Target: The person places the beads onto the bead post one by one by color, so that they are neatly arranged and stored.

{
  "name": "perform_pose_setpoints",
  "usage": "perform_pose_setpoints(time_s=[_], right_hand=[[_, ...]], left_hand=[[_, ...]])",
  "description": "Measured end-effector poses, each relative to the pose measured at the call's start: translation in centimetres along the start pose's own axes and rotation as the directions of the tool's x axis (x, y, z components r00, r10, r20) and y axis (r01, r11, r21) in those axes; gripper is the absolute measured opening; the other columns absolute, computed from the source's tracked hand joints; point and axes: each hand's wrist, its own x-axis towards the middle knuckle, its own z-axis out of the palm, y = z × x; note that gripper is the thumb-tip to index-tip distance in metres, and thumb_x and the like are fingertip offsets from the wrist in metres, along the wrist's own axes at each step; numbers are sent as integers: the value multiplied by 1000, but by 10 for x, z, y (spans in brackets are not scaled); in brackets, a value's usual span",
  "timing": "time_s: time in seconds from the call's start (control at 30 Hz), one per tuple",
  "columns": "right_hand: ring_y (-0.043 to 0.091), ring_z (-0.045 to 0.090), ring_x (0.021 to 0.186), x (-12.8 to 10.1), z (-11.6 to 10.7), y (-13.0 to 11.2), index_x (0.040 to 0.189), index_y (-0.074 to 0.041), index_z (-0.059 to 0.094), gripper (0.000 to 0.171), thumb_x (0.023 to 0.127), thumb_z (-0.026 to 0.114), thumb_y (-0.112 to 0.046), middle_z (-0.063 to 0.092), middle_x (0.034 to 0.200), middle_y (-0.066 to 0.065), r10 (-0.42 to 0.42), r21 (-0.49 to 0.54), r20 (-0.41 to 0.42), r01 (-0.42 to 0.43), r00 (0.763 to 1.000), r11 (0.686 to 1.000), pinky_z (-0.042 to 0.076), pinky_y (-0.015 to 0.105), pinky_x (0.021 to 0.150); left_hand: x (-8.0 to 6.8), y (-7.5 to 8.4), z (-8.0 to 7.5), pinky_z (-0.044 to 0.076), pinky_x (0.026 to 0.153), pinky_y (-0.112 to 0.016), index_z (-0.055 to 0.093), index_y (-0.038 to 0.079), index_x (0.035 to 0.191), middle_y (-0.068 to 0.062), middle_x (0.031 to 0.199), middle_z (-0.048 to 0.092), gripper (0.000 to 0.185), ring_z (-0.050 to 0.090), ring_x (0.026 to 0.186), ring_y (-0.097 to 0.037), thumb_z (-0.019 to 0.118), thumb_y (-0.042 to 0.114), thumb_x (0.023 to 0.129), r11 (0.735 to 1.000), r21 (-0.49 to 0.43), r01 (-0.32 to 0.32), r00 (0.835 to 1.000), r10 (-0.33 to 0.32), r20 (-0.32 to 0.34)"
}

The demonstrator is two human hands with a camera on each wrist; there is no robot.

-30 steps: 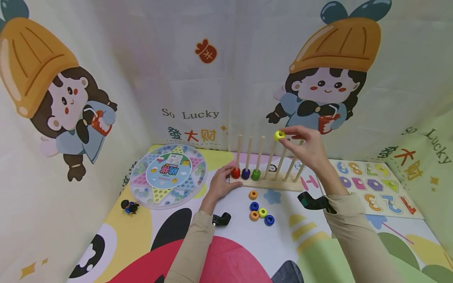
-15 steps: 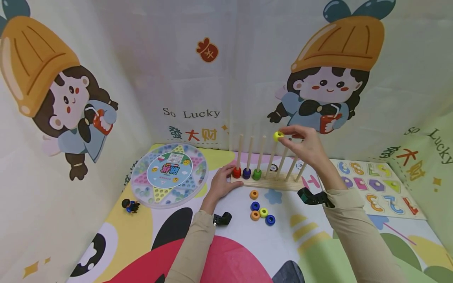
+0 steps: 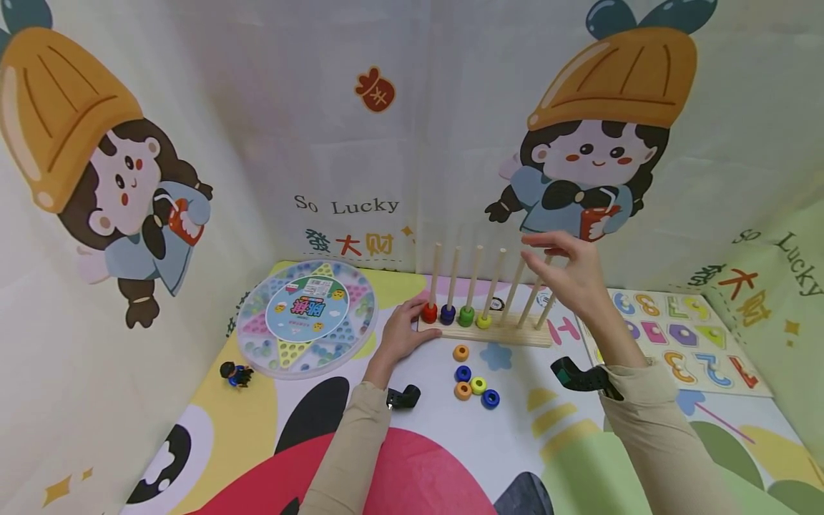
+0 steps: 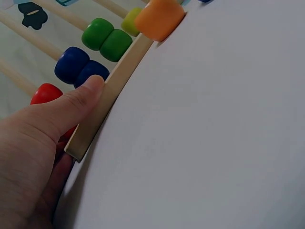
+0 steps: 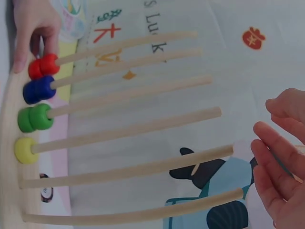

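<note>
A wooden peg stand (image 3: 515,336) with a row of upright pegs stands near the back cloth. My left hand (image 3: 403,332) grips its left end, thumb on the front edge of the base. On the first three pegs sit red beads (image 5: 49,64), blue beads (image 5: 46,87) and green beads (image 5: 43,117), two on each. The fourth peg bears one yellow bead (image 5: 25,150) at its foot. Bare pegs stand to the right. Beside the peg tops my right hand (image 3: 569,275) hangs in the air, thumb and fingers apart, with nothing between them.
Loose orange, blue and yellow beads, among them a blue bead (image 3: 491,404), lie in front of the stand. A round Chinese checkers board (image 3: 296,357) and a small toy figure (image 3: 236,375) are at left. A number puzzle board (image 3: 698,336) lies at right.
The yellow bead has left my right hand and dropped to the foot of the fourth peg. My right hand has moved slightly right, its fingers spread. My left hand stays put.
</note>
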Motion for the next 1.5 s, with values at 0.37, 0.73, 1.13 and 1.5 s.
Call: perform_pose_setpoints(time_s=[0.37,0.73,1.13,1.5], right_hand=[[-4,58,91,-42,11,13,110,1,72,21,88,70,0,72,103,16,48,44,58,-50,997,998,47,20,86],[5,64,90,-85,33,35,112,1,72,22,91,70,-6,72,103,13,152,57,176,-164,973,985,56,32,83],[27,68,92,-115,56,49,110,3,71,24,87,74,-2,72,102,18,178,102,271,-212,946,972,57,49,82],[30,68,95,-140,75,62,110,1,71,28,84,78,-9,73,105,11,137,151,398,-212,907,965,58,39,80]], left_hand=[[0,0,-1,49,97,-39,57,-2,136,-10,146,48,71,53,118,-28,83,34,80,1000,-9,-5,1000,5,0],[1,0,1,48,99,-39,57,0,137,-9,146,48,71,52,120,-27,83,34,80,1000,-15,10,1000,-10,1],[0,0,0,48,98,-41,58,0,136,-11,147,48,70,53,120,-28,83,34,80,1000,-15,14,1000,-14,1],[1,-1,1,49,98,-40,57,0,136,-9,147,48,71,53,119,-28,83,35,80,1000,-16,20,1000,-20,1]])
